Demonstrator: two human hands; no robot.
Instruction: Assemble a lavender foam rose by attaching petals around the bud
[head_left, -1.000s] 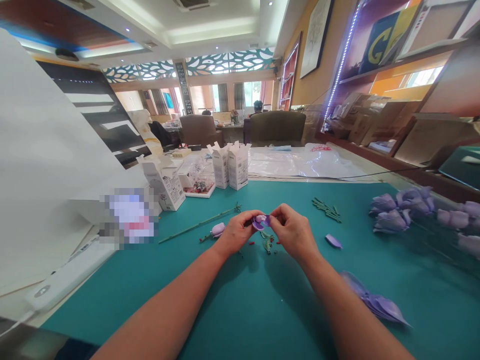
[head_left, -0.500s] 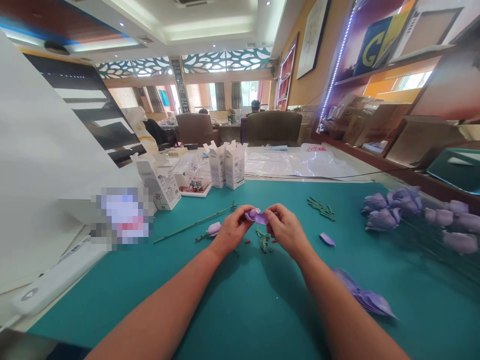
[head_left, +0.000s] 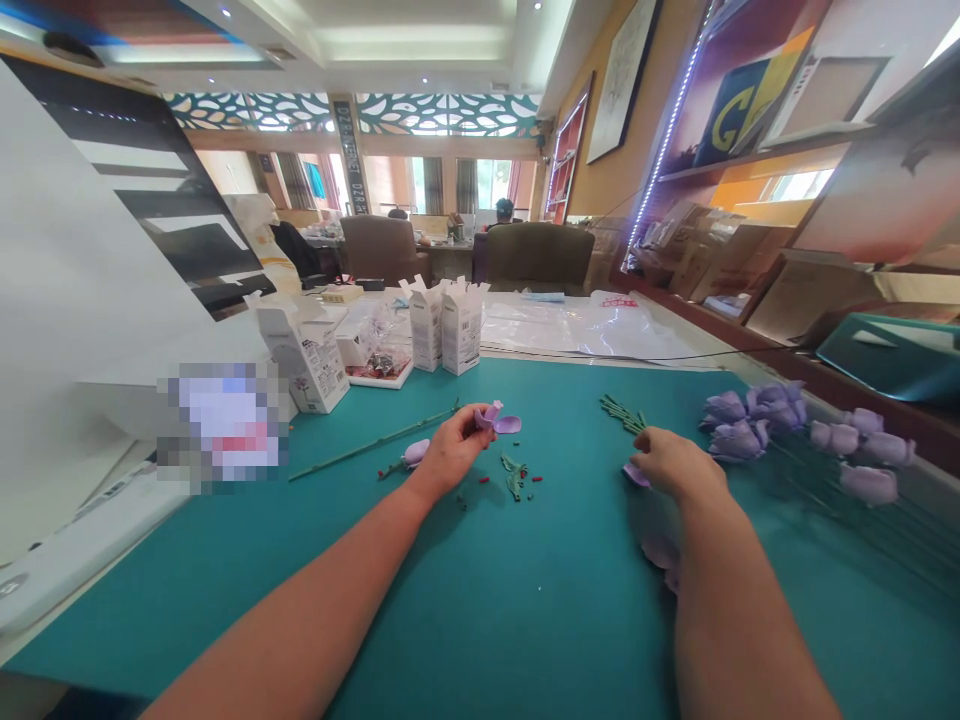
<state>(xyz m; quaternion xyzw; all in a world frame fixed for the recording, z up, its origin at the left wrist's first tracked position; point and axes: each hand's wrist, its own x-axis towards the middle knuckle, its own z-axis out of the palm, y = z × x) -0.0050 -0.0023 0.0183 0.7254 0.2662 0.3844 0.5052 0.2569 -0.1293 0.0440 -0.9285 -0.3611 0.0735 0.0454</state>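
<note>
My left hand (head_left: 452,452) is closed around the base of a partly built purple artificial flower (head_left: 491,420), whose petals spread above the fingertips. Over on the right, my right hand (head_left: 681,462) has its fingers bunched at the edge of a loose purple petal (head_left: 635,475) lying on the mat. Under the right wrist, more purple petals (head_left: 661,558) are partly hidden by the forearm. Between the hands lie green leaf pieces (head_left: 514,475) and small red bits (head_left: 537,479). A purple flower bud (head_left: 415,453) rests just left of my left hand.
A long green stem (head_left: 360,448) and several short green stems (head_left: 621,412) lie on the teal mat (head_left: 480,620). Finished purple flowers (head_left: 739,440) are at the right. White boxes (head_left: 460,330) and a tray (head_left: 379,375) stand at the back left, clear plastic (head_left: 555,325) behind.
My right hand has left the flower and moved right to the loose petal. My left hand keeps hold of the flower. The view has shifted slightly.
</note>
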